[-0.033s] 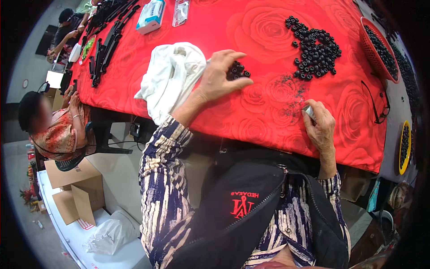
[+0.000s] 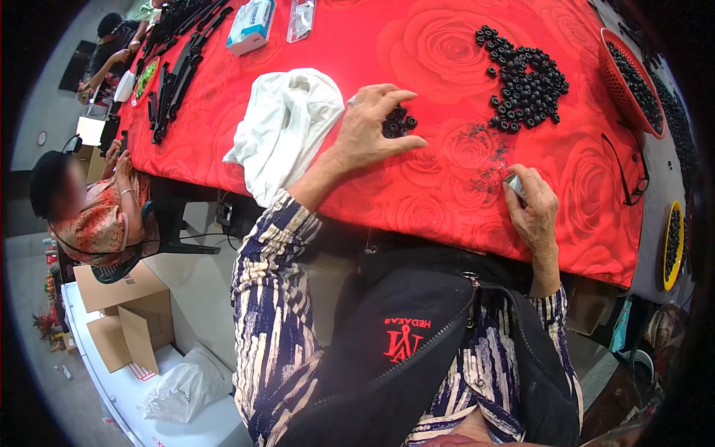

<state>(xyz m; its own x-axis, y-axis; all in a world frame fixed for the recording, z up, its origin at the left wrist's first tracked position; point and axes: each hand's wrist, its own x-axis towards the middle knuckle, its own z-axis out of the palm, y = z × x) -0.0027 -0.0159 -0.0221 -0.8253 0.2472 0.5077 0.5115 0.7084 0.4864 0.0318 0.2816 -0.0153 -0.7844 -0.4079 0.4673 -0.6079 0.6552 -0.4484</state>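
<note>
My left hand (image 2: 365,132) reaches over the red flowered tablecloth (image 2: 439,216) with fingers and thumb spread apart. It curves round a small cluster of black ring-shaped parts (image 2: 401,123), and part of that cluster lies hidden behind the fingers. In my right hand (image 2: 538,212), near the table's front edge, is a small silvery-grey piece (image 2: 515,186) whose kind I cannot make out. Dark crumbs or shavings (image 2: 488,153) are scattered on the cloth between the hands. Farther off lies a bigger pile of the black ring-shaped parts (image 2: 527,86).
A white cloth (image 2: 279,134) lies bunched left of my left hand. At the right stand a red basket (image 2: 612,78) and a yellow basket (image 2: 666,272) of black parts, with eyeglasses (image 2: 633,195) nearby. Long black pieces (image 2: 179,86) lie far left; a seated person (image 2: 97,216) works there.
My left hand has shifted slightly to the right, and the small cluster of black parts has moved a little the same way. The right hand stays in place.
</note>
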